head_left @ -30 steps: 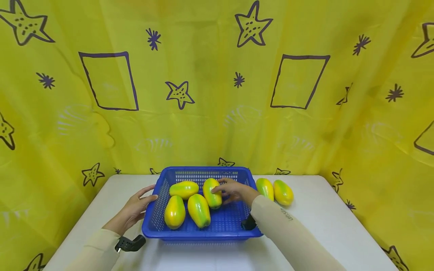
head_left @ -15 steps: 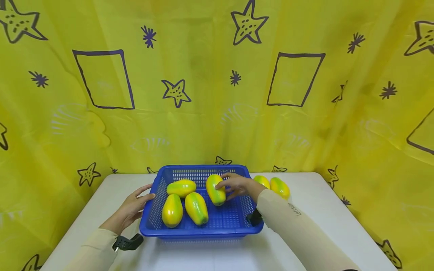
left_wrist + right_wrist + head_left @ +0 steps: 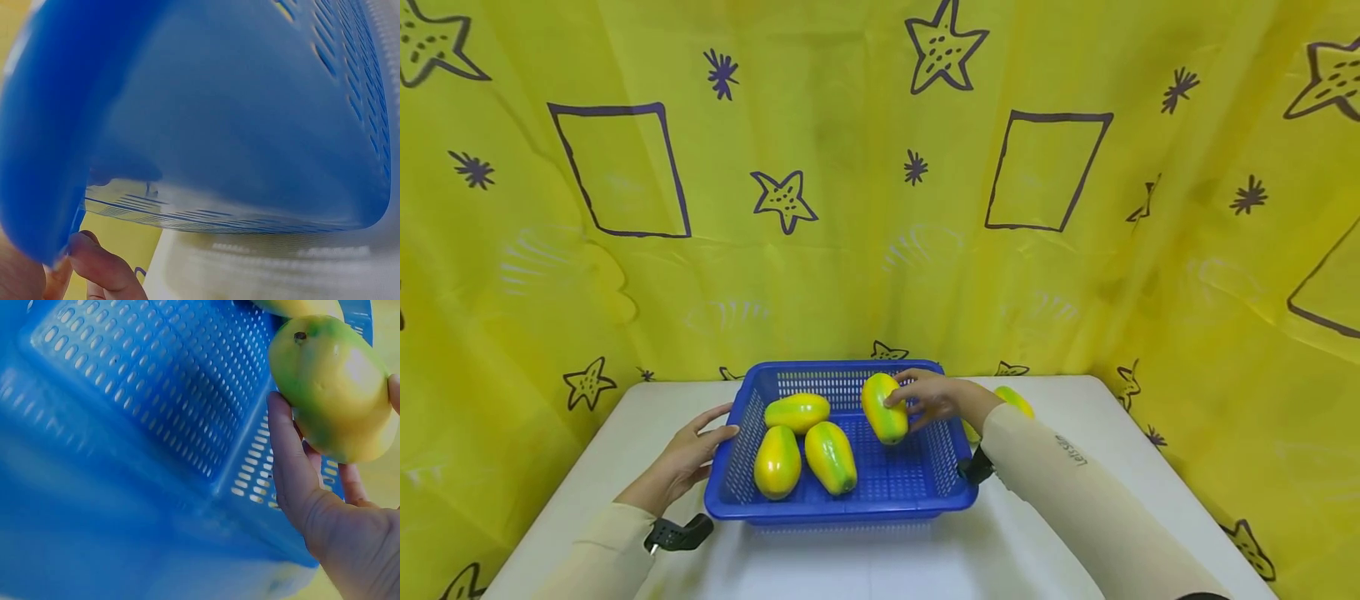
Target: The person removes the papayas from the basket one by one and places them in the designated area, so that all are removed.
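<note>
A yellow-green papaya (image 3: pixel 882 414) is gripped by my right hand (image 3: pixel 934 394) above the right part of a blue plastic basket (image 3: pixel 842 507). In the right wrist view my fingers curl round the fruit (image 3: pixel 331 387), its stem end facing the camera, off the basket floor. My left hand (image 3: pixel 683 458) holds the basket's left rim, thumb over the edge; in the left wrist view fingers (image 3: pixel 103 267) show under the rim. Three more papayas lie in the basket's left half: one lying sideways (image 3: pixel 797 413) at the back, and two in front, a left papaya (image 3: pixel 777 463) and a right papaya (image 3: pixel 831 458).
Right of the basket, on the white table (image 3: pixel 1030 517), lie two papayas: the farther papaya (image 3: pixel 1015 400) shows partly above my sleeve, the nearer one mostly hidden behind my wrist. A yellow patterned curtain (image 3: pixel 850 275) surrounds the table's back and sides.
My right hand has raised the papaya off the basket floor and carried it away from the other three, toward the back right. My left hand keeps its hold on the rim.
</note>
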A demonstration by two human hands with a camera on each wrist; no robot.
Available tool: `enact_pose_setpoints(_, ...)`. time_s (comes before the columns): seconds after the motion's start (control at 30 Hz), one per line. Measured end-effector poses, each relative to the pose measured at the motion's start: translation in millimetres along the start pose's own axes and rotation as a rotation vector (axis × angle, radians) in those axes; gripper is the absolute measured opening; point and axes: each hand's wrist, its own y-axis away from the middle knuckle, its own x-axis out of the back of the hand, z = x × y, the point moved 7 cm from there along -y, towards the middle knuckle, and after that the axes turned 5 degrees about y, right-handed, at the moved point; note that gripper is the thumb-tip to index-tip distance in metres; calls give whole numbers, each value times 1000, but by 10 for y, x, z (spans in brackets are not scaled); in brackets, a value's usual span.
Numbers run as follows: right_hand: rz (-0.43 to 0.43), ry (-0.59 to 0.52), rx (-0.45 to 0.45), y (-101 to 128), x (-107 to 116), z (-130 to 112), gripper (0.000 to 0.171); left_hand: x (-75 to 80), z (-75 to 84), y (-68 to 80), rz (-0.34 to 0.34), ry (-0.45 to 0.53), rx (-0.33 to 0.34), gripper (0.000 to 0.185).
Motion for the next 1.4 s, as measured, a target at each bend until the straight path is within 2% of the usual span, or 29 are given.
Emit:
enact_pose_setpoints(0.4,-53,26,-4,168,226,-47,79,-5,-5,-11,-14,13,-1,69)
enact_pose_setpoints(0.6,-47,-2,13,234,331,-98,76,-2,-1,-7,-21,14,-9,68)
enact_pose_setpoints(0.8,-47,27,33,315,476,-117,78,-2,-20,-4,-16,16,-3,70)
enact_pose_setpoints(1.1,-23,0,18,426,730,-46,80,4,-22,-4,-16,14,-10,72)
enact_pose_setpoints(1.4,-11,29,11,532,945,20,82,9,-33,-11,-16,12,-5,72)
